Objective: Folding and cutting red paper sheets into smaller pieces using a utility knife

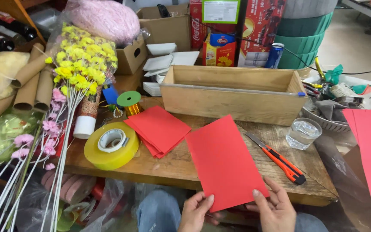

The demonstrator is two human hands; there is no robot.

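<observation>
A red paper sheet (223, 161) lies tilted across the front edge of the wooden table (172, 165). My left hand (195, 212) pinches its near corner from below left. My right hand (273, 208) holds its near right corner, thumb on top. An orange utility knife (278, 159) with its blade out lies just right of the sheet. A stack of folded red papers (159, 130) rests to the left of it.
A long wooden box (232, 103) stands behind the sheet. A glass of water (302, 133) sits at right beside a metal basket of tools (329, 109). A yellow tape roll (111, 145), ribbon spool (129, 102), fake flowers (76, 64) and cardboard tubes (33, 88) crowd the left.
</observation>
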